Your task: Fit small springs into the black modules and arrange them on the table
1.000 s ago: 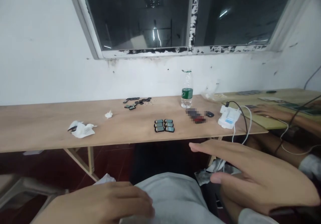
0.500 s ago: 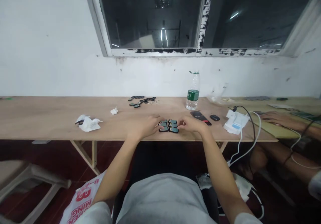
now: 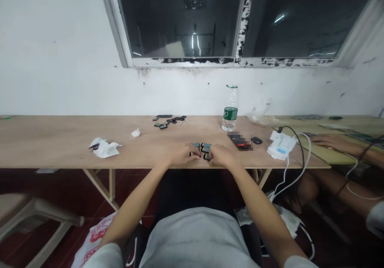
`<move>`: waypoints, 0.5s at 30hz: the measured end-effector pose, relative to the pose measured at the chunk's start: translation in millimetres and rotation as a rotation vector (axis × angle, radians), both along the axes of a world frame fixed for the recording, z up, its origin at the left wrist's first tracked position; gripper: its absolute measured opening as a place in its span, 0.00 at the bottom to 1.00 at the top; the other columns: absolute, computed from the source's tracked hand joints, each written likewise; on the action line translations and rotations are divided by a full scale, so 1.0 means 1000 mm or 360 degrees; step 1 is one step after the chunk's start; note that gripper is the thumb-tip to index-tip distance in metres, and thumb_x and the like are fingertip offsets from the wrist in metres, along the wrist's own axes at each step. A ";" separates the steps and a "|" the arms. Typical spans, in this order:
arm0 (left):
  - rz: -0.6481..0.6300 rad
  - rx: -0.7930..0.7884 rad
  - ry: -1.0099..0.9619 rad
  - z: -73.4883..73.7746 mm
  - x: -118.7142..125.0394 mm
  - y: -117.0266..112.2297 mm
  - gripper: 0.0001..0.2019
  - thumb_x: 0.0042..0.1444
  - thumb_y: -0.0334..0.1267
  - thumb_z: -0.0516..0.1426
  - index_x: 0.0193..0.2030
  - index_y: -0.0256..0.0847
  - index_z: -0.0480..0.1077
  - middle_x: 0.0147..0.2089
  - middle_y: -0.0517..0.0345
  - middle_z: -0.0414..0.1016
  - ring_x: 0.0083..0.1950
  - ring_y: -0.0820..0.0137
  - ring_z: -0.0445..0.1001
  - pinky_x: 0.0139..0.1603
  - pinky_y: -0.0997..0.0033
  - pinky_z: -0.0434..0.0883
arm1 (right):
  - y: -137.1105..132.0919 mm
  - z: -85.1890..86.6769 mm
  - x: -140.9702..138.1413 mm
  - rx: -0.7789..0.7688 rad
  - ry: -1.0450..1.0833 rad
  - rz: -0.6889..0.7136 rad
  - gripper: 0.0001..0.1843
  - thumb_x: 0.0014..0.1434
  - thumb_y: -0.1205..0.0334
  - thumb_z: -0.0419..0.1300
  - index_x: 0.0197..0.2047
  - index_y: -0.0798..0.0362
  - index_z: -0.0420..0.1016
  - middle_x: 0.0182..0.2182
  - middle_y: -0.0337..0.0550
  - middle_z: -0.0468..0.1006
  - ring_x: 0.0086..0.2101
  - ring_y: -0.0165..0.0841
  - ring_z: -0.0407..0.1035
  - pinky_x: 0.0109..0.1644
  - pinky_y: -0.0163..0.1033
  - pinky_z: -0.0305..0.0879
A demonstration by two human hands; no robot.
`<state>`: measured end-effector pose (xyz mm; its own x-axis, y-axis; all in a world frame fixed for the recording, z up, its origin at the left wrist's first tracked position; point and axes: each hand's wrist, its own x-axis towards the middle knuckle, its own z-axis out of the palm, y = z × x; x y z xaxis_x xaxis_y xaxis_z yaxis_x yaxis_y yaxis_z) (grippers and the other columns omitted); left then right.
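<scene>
Two columns of small flat black-framed pieces (image 3: 205, 149) with grey-green faces lie near the table's front edge. My left hand (image 3: 182, 155) is curled at the left column, its thumb and fingers around a lower piece and partly covering it. My right hand (image 3: 222, 156) bends in from the other side, its fingers closed at the right edge of the lower right piece. The right fingertips are partly hidden. More such pieces (image 3: 163, 126) lie in a loose group farther back, beside small pale bits.
Crumpled tissues (image 3: 107, 149) are on the left. A water bottle (image 3: 230, 119), a phone (image 3: 238, 141), a small black case (image 3: 256, 140) and a white box with cables (image 3: 281, 145) stand right. Another person's hand (image 3: 325, 141) rests on the adjoining yellowish surface.
My right hand has moved left and nearer the front edge, closing over the right column's lower part. My left hand has come slightly nearer me and covers more of the left column.
</scene>
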<state>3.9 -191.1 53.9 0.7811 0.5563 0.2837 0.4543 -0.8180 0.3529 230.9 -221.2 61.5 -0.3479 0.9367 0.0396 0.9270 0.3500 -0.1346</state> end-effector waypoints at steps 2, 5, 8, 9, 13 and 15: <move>0.0034 -0.0010 -0.0062 -0.008 0.002 0.008 0.16 0.71 0.48 0.55 0.47 0.45 0.82 0.48 0.51 0.84 0.49 0.59 0.80 0.55 0.60 0.74 | 0.001 0.000 0.002 -0.0010 0.0008 0.0010 0.05 0.51 0.72 0.68 0.30 0.52 0.82 0.35 0.52 0.85 0.38 0.46 0.80 0.37 0.39 0.67; 0.0159 0.0050 -0.0182 -0.023 0.006 0.022 0.15 0.71 0.49 0.56 0.47 0.46 0.82 0.51 0.51 0.82 0.51 0.59 0.80 0.58 0.60 0.74 | 0.008 -0.002 0.006 -0.0032 0.0005 0.0012 0.07 0.50 0.73 0.68 0.31 0.52 0.80 0.38 0.51 0.85 0.39 0.46 0.79 0.37 0.39 0.67; 0.0293 0.0101 -0.0261 -0.039 0.004 0.035 0.17 0.70 0.49 0.57 0.57 0.46 0.79 0.62 0.49 0.78 0.61 0.57 0.77 0.66 0.58 0.71 | 0.019 -0.006 0.014 -0.0080 0.0060 0.0041 0.11 0.48 0.71 0.71 0.37 0.51 0.80 0.42 0.49 0.84 0.40 0.44 0.78 0.37 0.38 0.67; 0.0328 0.0097 -0.0255 -0.043 0.001 0.038 0.19 0.70 0.50 0.58 0.62 0.46 0.77 0.66 0.48 0.75 0.65 0.56 0.74 0.70 0.56 0.69 | 0.023 -0.008 0.017 -0.0110 0.0099 0.0069 0.15 0.48 0.69 0.73 0.40 0.51 0.79 0.43 0.48 0.84 0.40 0.43 0.78 0.38 0.37 0.67; 0.0316 0.0001 -0.0128 -0.053 -0.009 0.045 0.26 0.74 0.52 0.51 0.73 0.46 0.68 0.78 0.49 0.61 0.77 0.54 0.61 0.78 0.51 0.59 | 0.039 -0.013 0.032 -0.0280 0.0287 0.0216 0.27 0.48 0.64 0.76 0.51 0.52 0.76 0.40 0.43 0.83 0.37 0.38 0.76 0.37 0.35 0.67; 0.0294 -0.0016 -0.0074 -0.056 -0.010 0.046 0.27 0.75 0.53 0.48 0.74 0.46 0.66 0.80 0.51 0.58 0.79 0.55 0.58 0.79 0.51 0.55 | 0.043 -0.012 0.036 -0.0345 0.0333 0.0262 0.24 0.49 0.61 0.75 0.48 0.53 0.77 0.38 0.42 0.82 0.35 0.37 0.75 0.37 0.36 0.66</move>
